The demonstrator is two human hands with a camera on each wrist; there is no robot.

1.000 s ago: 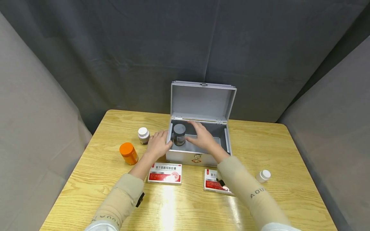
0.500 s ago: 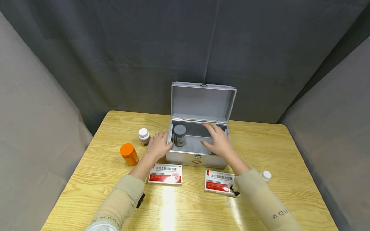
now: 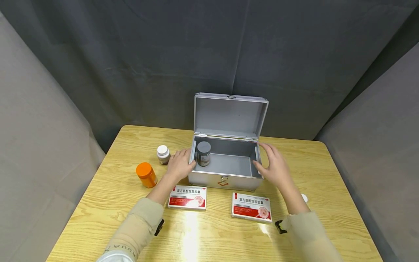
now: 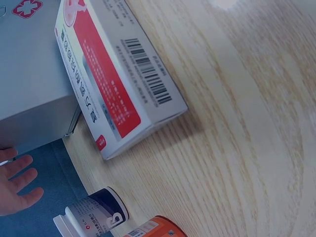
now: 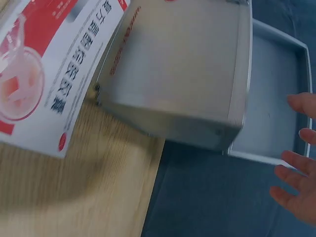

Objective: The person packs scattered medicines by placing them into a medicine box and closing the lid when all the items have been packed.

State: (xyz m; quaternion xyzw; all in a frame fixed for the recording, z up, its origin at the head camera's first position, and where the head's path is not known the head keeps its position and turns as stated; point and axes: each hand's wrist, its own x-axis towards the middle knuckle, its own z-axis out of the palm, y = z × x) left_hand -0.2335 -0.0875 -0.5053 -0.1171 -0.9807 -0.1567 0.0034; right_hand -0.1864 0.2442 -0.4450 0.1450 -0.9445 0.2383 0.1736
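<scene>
A silver first-aid case (image 3: 226, 182) with a red cross stands with its lid (image 3: 229, 114) raised. Inside, at the left end, a dark-lidded jar (image 3: 204, 154) stands upright. My left hand (image 3: 179, 165) rests against the case's left side, thumb by the front corner; its fingers look relaxed in the left wrist view. At the right side of the case is my right hand (image 3: 276, 167), fingers spread and holding nothing, thumb near the rim; whether it touches is hard to tell. A white-capped bottle (image 3: 163, 154) stands just left of my left hand.
An orange bottle (image 3: 146, 175) stands at the left. Two red-and-white medicine boxes, one left (image 3: 187, 197) and one right (image 3: 251, 207), lie before the case. A white cap (image 3: 304, 198) shows partly behind my right forearm. Dark cloth (image 3: 157, 72) hangs behind the table.
My right hand has moved right, from beside the jar inside the case to the case's right side. The left hand and the jar have stayed in place.
</scene>
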